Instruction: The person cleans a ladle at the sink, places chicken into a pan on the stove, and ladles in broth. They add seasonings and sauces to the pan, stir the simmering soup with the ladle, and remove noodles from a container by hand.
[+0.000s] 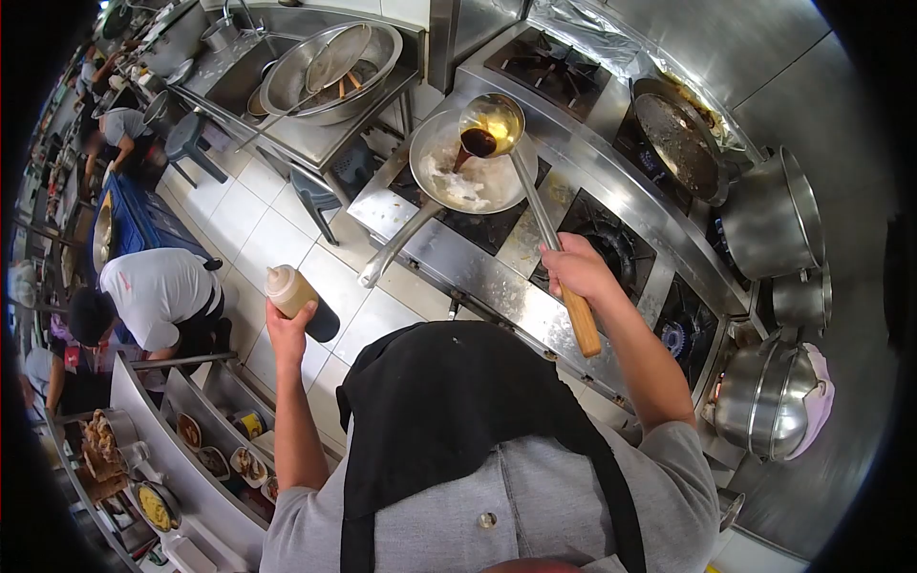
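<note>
My right hand (580, 267) is closed around the wooden-ended handle of a metal ladle (531, 181). The ladle's bowl, with dark brown liquid in it, is tilted over a frying pan (420, 158) on the stove. A dark streak runs from the bowl down toward the pale, bubbling contents of the pan. The pan's long metal handle points toward me, untouched. Off to the left, away from the stove, my left hand (289, 325) grips a squeeze bottle (298, 298) with a pale nozzle and dark liquid inside.
A large wok (673, 138) and a tall pot (772, 215) stand along the stove's back. A lidded steel pot (764, 396) is at right. Beyond the walkway, a steel basin (382, 43) holds strainers. A person (158, 291) bends at left near a counter with food bowls (158, 506).
</note>
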Motion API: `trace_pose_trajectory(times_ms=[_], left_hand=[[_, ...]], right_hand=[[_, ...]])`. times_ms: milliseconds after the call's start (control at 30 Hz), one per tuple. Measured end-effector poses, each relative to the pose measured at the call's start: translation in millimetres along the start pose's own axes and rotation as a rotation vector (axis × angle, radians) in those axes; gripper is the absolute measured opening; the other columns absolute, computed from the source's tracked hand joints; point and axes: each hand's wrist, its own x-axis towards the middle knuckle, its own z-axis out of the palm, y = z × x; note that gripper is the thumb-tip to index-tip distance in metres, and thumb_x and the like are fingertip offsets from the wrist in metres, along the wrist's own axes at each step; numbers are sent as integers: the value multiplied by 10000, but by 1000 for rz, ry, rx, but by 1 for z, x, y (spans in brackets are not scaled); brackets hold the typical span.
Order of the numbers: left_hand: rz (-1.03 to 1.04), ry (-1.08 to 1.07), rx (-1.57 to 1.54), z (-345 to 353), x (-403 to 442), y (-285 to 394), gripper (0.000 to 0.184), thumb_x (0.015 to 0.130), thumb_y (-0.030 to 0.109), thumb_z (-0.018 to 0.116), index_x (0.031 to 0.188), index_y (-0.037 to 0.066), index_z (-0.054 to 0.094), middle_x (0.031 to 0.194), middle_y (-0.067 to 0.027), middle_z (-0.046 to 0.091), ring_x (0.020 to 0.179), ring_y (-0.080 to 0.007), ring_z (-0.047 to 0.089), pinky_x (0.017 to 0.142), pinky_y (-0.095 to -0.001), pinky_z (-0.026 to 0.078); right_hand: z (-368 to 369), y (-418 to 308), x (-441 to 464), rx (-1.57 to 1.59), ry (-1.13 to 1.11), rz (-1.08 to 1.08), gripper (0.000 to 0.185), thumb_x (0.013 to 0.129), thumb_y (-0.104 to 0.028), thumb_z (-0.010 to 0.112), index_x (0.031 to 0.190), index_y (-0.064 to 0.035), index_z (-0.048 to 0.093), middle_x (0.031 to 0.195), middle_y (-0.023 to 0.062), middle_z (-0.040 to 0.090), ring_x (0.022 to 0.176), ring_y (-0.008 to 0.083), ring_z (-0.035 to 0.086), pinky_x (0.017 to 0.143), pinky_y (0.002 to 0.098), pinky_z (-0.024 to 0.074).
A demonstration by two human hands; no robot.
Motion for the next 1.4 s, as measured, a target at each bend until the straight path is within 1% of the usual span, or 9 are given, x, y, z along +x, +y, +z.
trace_pose_trajectory(times_ms=[533,633,700,733,933,1033,1067,1167,1400], left_hand=[[-33,22,55,8,2,-3,578,723,76,796,1227,9,521,1094,-87,631,971,-181,624,861,-308,506],[-35,30,74,12,0,2,574,720,77,796,1220,8,524,1091,-91,634,972,-183,626,865,-312,506],[-56,24,135,14,-1,6,563,721,79,791,1213,7,528,1084,-96,640,972,-186,629,869,-314,507],[-53,26,138,18,-3,15,552,724,81,785,1208,7,531,1081,-98,645,983,-191,633,883,-322,506],[-73,45,55,16,-2,2,590,715,75,786,1236,8,517,1114,-101,647,1009,-198,634,914,-334,499],[-80,56,21,16,-3,-2,597,713,77,790,1238,12,514,1120,-99,648,1011,-199,634,917,-337,498],[-81,33,26,17,-3,1,597,712,78,793,1236,14,515,1121,-100,649,1011,-199,635,918,-339,497],[-89,-3,18,17,-1,-1,593,709,81,798,1227,14,515,1115,-102,652,1007,-201,635,920,-341,495],[-112,-34,38,17,7,-3,590,711,79,793,1227,15,516,1109,-104,653,1006,-199,636,917,-343,498]], right_hand=[[-16,4,14,160,-46,72,121,891,-141,599,850,-42,543,668,17,471,496,111,469,425,284,409],[-20,15,30,-129,17,11,152,863,-154,608,866,-14,548,679,73,518,529,170,526,476,336,458],[-26,42,57,-701,208,-255,227,844,-177,583,887,42,539,801,240,620,721,412,639,702,451,521],[-22,34,51,-746,243,-234,279,805,-170,577,941,71,546,916,327,618,926,505,600,853,492,488],[-10,60,57,-792,90,-264,302,797,-178,602,943,80,545,833,301,621,816,453,645,764,467,527],[-2,43,42,180,-166,224,120,862,-88,580,937,5,590,696,100,546,532,162,538,439,311,443],[-4,30,34,333,-210,240,84,873,-47,572,948,-13,591,682,42,509,507,124,475,420,264,389],[-6,27,28,492,-242,275,107,858,-53,588,951,1,580,680,54,515,506,132,486,419,271,388],[7,23,-3,234,-164,174,83,858,-73,568,898,0,565,673,44,508,471,141,492,424,289,404]])
